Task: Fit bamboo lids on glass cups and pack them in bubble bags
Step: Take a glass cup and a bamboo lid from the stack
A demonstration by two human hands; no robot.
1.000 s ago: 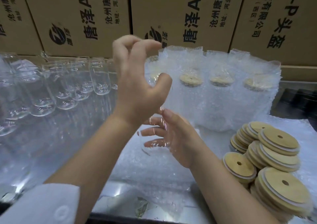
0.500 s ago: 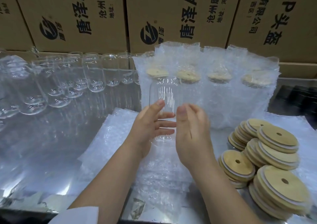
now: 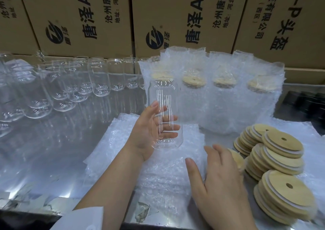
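Glass cup (image 3: 164, 92), cylindrical, in L hand (image 3: 146, 138) fingers' grip; R hand (image 3: 219, 185) fingers straight, over bubbly bags (image 3: 158, 185).

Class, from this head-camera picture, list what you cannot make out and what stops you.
Head view: packed cups veiled by their bubble bags; only lids show faintly.
Head view: cardboard box print cut off by the top edge.
Head view: one bamboo lid partly hidden behind the right hand.

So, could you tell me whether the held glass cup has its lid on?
Off: the glass cup in the left hand ends in a bare, clear rim, with no bamboo on it.
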